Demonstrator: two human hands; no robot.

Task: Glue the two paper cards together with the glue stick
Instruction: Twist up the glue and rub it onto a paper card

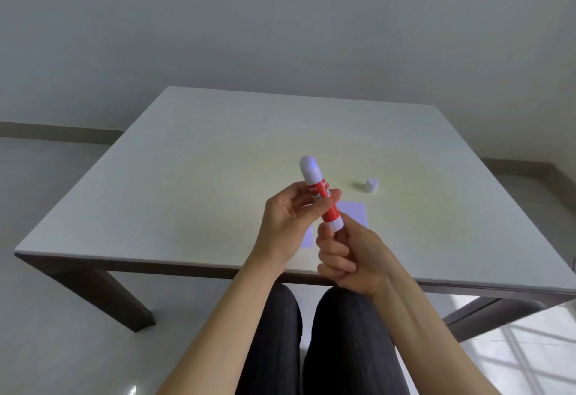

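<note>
A red glue stick (325,204) with a white top end is held tilted above the table, its top pointing away from me. My left hand (286,223) grips its red body between thumb and fingers. My right hand (349,257) pinches the white knob at its lower end. The white cap (372,185) stands apart on the table, to the right of the stick. Two white paper cards lie flat beneath my hands: one card (355,212) shows to the right, the other card (308,237) peeks out between my hands. Both are partly hidden.
The pale square table (187,176) has dark legs, and its near edge runs just below my wrists. My knees in dark trousers are under that edge. A grey wall stands behind the table, with glossy floor on both sides.
</note>
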